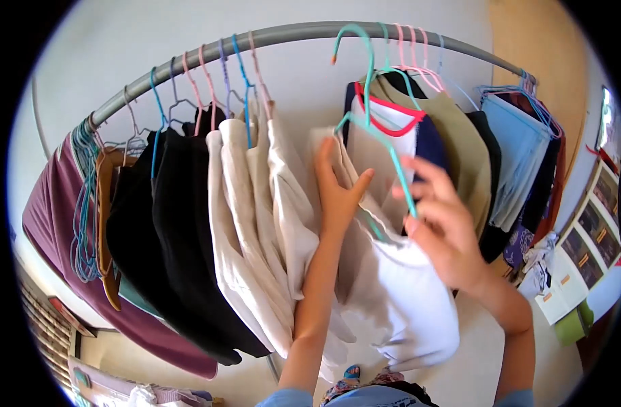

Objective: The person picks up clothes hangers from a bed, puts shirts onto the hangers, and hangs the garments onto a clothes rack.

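Observation:
A white shirt hangs in front of me with its neck opening facing up. My left hand has its shoulder side, with the thumb standing apart from the fingers. A mint-green plastic hanger is partly inside the shirt; its lower bar shows at the neck. My right hand pinches the sloping right arm of this hanger, fingers bent around it. The hanger's hook overlaps the rail in view; whether it touches the rail I cannot tell. Right behind is a white and navy shirt with a red neckline.
A grey clothes rail arches across the top. Off-white garments, black garments and a purple cloth hang at left. An olive shirt and light-blue jeans hang at right, near a drawer cabinet.

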`<state>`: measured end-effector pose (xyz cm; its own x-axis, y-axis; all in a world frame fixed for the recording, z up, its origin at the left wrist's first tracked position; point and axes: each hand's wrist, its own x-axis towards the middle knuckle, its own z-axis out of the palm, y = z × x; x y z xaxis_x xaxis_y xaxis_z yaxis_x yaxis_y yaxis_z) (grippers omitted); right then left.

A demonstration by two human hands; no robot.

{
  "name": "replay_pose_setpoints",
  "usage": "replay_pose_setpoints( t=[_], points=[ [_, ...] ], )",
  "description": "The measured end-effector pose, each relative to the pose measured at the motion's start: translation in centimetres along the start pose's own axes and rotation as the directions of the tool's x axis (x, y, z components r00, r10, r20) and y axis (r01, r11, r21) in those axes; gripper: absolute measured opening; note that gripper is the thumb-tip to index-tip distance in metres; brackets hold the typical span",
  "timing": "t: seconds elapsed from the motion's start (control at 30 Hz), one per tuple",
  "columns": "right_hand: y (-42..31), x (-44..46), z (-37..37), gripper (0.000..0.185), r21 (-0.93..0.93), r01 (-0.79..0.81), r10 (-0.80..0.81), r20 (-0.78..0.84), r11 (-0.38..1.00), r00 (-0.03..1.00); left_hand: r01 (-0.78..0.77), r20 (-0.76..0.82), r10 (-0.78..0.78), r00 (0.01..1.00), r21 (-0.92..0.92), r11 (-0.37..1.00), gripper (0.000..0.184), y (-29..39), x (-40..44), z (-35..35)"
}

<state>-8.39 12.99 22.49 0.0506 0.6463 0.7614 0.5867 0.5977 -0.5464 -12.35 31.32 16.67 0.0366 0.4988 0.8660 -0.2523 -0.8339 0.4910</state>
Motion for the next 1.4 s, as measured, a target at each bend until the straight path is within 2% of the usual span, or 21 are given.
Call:
replay_pose_setpoints(
  t=[0.07, 0.13, 0.2, 0.27, 0.33, 0.37, 0.4, 0.47, 0.53, 0.57, 0.6, 0.63, 0.67, 0.7, 0.77, 0.97, 1.13, 1.17, 1.2, 1.3, 1.4],
  points=[
    [0.9, 3.1, 0.5, 0.013, 0.011, 0.066, -0.065, -0.072, 0.998, 0.995, 0.268, 0.082, -0.255, 0.963, -0.299, 0.916, 0.045, -0.5, -1.2, -0.6],
    [0.9, 6.4, 0.8, 0.016, 0.059, 0.081, -0.076, -0.085, 0.995, 0.993, 0.326, 0.269, -0.271, 0.924, -0.187, 0.927, 0.037, -0.6, -2.4, -2.2],
    [1.8, 9.7, 1.1, 0.017, -0.050, 0.144, -0.147, -0.082, 0.988, 0.986, 0.125, 0.442, -0.139, 0.886, 0.060, 0.990, 0.030, 0.1, -4.2, -3.9],
    [3.2, 12.7, 2.4, 0.018, -0.025, 0.220, -0.222, -0.084, 0.975, 0.971, 0.083, 0.592, -0.076, 0.802, 0.016, 0.996, 0.026, 0.3, -5.6, -5.5],
    [4.7, 14.8, 3.6, 0.020, -0.074, 0.147, -0.151, -0.053, 0.986, 0.987, 0.106, 0.625, -0.088, 0.776, 0.008, 0.994, 0.027, -1.0, -7.9, -7.0],
    [5.7, 15.5, 4.3, 0.021, -0.090, 0.159, -0.164, -0.048, 0.983, 0.985, 0.189, 0.621, -0.177, 0.763, 0.047, 0.981, 0.030, -2.6, -9.8, -7.9],
    [6.5, 15.8, 4.8, 0.018, -0.068, 0.055, -0.056, -0.007, 0.996, 0.998, 0.269, 0.611, -0.262, 0.747, 0.083, 0.960, 0.034, -3.6, -11.8, -8.6],
    [9.7, 15.9, 5.7, 0.019, -0.100, 0.125, -0.125, 0.003, 0.987, 0.992, 0.438, 0.406, -0.441, 0.801, 0.106, 0.893, 0.025, -2.6, -15.6, -8.9],
    [12.6, 15.2, 6.5, 0.021, -0.093, 0.180, -0.184, -0.041, 0.979, 0.982, 0.702, 0.333, -0.665, 0.669, 0.012, 0.712, 0.032, -3.6, -21.5, -10.1],
    [15.3, 15.4, 6.4, 0.023, -0.249, 0.130, -0.160, -0.105, 0.960, 0.982, 0.736, 0.238, -0.765, 0.599, 0.213, 0.643, 0.030, -3.6, -23.9, -10.1],
    [17.6, 16.2, 5.6, 0.026, 0.042, 0.016, -0.014, -0.044, 0.999, 0.999, 0.764, 0.147, -0.796, 0.587, 0.224, 0.605, 0.031, -2.0, -24.8, -9.8],
    [19.1, 17.0, 6.0, 0.026, 0.098, 0.013, -0.012, -0.017, 0.995, 1.000, 0.792, 0.054, -0.820, 0.570, 0.226, 0.567, 0.034, -0.3, -25.7, -9.4],
    [19.8, 17.7, 6.2, 0.026, 0.099, 0.043, -0.043, -0.003, 0.994, 0.999, 0.741, -0.044, -0.751, 0.659, 0.206, 0.639, 0.033, 1.3, -26.7, -9.2],
    [20.6, 18.4, 6.5, 0.027, 0.099, 0.059, -0.061, 0.013, 0.993, 0.998, 0.751, -0.123, -0.749, 0.651, 0.244, 0.613, 0.031, 1.9, -28.6, -8.8],
    [21.3, 19.8, 7.5, 0.027, 0.114, 0.068, -0.075, 0.055, 0.991, 0.996, 0.796, -0.227, -0.780, 0.583, 0.352, 0.493, 0.026, 3.0, -32.5, -8.0],
    [20.3, 21.9, 9.5, 0.028, 0.103, 0.029, -0.040, 0.106, 0.994, 0.994, 0.914, -0.412, -0.820, 0.398, 0.251, 0.318, 0.028, 11.5, -36.5, -8.8],
    [17.4, 20.4, 9.3, 0.030, 0.060, -0.037, 0.035, 0.044, 0.998, 0.998, 0.928, -0.542, -0.758, 0.364, 0.279, 0.246, 0.029, 16.6, -38.0, -11.1],
    [17.1, 20.0, 9.0, 0.031, 0.074, -0.028, 0.024, 0.048, 0.997, 0.999, 0.941, -0.558, -0.762, 0.327, 0.271, 0.205, 0.029, 17.3, -38.6, -11.8],
    [22.0, 21.3, 8.4, 0.033, 0.195, 0.112, -0.154, 0.217, 0.974, 0.964, 0.943, -0.560, -0.764, 0.321, 0.266, 0.201, 0.029, 18.1, -39.4, -12.4],
    [12.9, 14.4, 9.1, 0.035, 0.054, 0.276, -0.251, -0.277, 0.960, 0.927, 0.949, -0.659, -0.685, 0.311, 0.182, 0.256, 0.029, 19.7, -42.2, -15.0],
    [6.0, 6.4, 12.2, 0.038, 0.066, 0.433, -0.342, -0.512, 0.899, 0.788, 0.975, -0.667, -0.712, 0.220, 0.160, 0.152, 0.032, 22.7, -44.8, -18.3]
  ],
)
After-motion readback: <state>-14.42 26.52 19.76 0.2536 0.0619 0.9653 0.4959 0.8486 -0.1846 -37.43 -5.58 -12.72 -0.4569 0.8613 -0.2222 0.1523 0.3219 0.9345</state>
